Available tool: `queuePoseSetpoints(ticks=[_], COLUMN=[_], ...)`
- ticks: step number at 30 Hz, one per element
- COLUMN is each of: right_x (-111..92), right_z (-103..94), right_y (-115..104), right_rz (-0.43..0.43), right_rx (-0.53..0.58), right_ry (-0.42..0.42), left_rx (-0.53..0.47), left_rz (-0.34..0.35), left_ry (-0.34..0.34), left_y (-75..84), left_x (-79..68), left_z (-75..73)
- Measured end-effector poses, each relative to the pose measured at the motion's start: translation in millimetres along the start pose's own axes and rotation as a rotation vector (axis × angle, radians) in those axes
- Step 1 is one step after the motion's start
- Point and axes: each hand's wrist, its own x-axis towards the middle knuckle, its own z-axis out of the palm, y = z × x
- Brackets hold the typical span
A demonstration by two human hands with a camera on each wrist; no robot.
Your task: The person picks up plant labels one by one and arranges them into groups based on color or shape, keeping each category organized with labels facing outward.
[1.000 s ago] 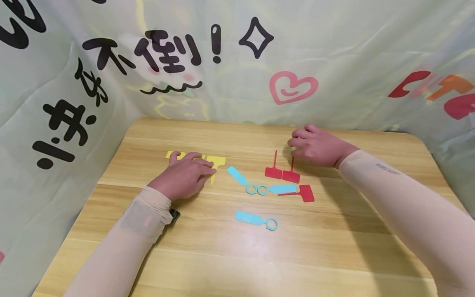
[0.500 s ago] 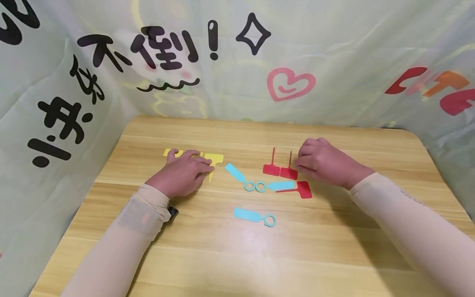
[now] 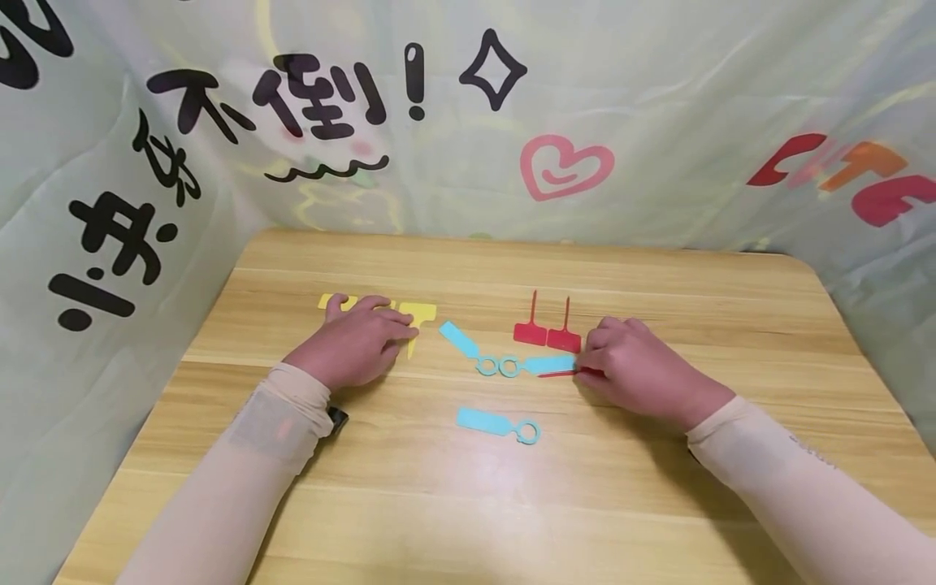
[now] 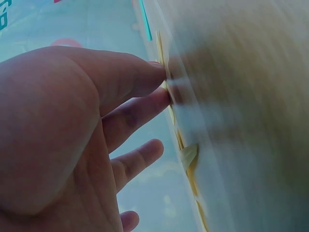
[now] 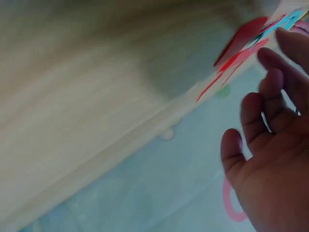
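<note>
My left hand (image 3: 354,345) rests over a row of yellow T-shaped plant labels (image 3: 418,312) at the left. In the left wrist view its thumb and forefinger touch the yellow labels (image 4: 192,181) on the tabletop, fingers loosely bent. My right hand (image 3: 647,374) is low over a sideways red plant label (image 3: 557,374), hiding its head in the head view. The right wrist view shows that red label (image 5: 241,41) just beyond the relaxed fingertips, apparently apart from them. Two upright red labels (image 3: 530,334) lie side by side behind it.
Two blue ring tags (image 3: 459,340) lie ring to ring in the middle, one reaching the sideways red label. Another blue ring tag (image 3: 484,421) lies nearer me. Printed cloth (image 3: 439,187) hangs behind and left of the wooden table (image 3: 468,520).
My right hand has come down and toward me, from behind the upright red labels to over the sideways red one. My left hand has stayed on the yellow labels.
</note>
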Motion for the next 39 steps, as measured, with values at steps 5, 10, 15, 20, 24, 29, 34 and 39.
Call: queuePoseSetpoints(ticks=[5, 10, 15, 20, 24, 29, 34, 39], right_x=[-2, -3, -4, -6, -7, -6, -2, 1], right_z=[4.7, 6.8, 6.3, 3.0, -2.2, -9.1, -12.7, -13.9], right_y=[-6, -9, -12, -14, -15, -13, -8, 0], right_rz=[0.041, 0.068, 0.064, 0.04, 0.092, 0.306, 0.535, 0.664], right_rx=[-0.028, -0.042, -0.066, -0.07, -0.049, -0.01, 0.037, 0.056], right_ry=[-0.012, -0.029, -0.034, -0.032, -0.011, -0.028, -0.078, -0.126], left_rx=[-0.008, -0.012, -0.009, -0.014, -0.013, -0.007, -0.006, -0.002], left_rz=[-0.003, 0.005, 0.017, 0.012, 0.001, 0.0, 0.006, 0.013], left_ry=[-0.005, 0.001, 0.018, 0.015, 0.006, 0.007, 0.01, 0.008], left_y=[0.5, 1.0, 1.2, 1.0, 0.6, -0.1, 0.0, 0.7], left_x=[-0.4, -1.1, -2.4, -2.7, -2.7, -2.9, -3.7, -3.3], left_z=[0.8, 0.7, -0.4, -0.5, -0.2, -0.2, -1.2, -1.6])
